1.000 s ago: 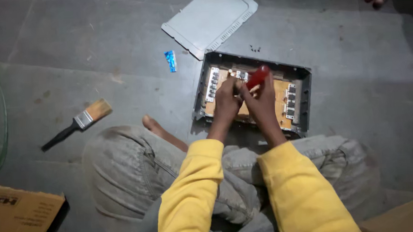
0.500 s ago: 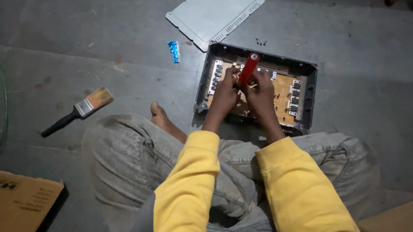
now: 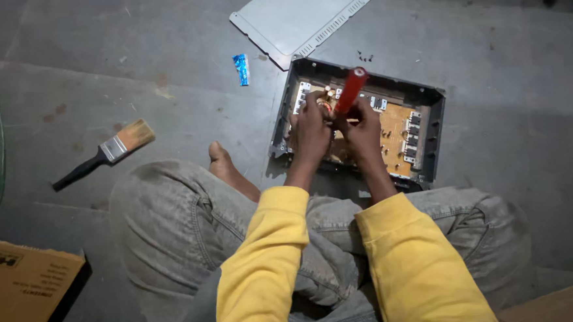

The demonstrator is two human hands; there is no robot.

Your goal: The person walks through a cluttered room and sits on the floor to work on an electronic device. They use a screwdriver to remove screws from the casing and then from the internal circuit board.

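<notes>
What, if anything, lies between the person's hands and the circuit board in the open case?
Nothing visible: the lid lies apart on the floor, and both the left hand and right hand are over the bare board.

A red-handled screwdriver [image 3: 351, 90] stands tilted over the orange circuit board [image 3: 399, 132] inside an open dark casing [image 3: 437, 133] on the floor.

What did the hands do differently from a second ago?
The red-handled screwdriver has swung up from lying low under the right hand to standing tilted, handle toward the far edge of the open case. The left hand stayed on the circuit board. The paintbrush, cover plate and blue wrapper stayed put.
</notes>
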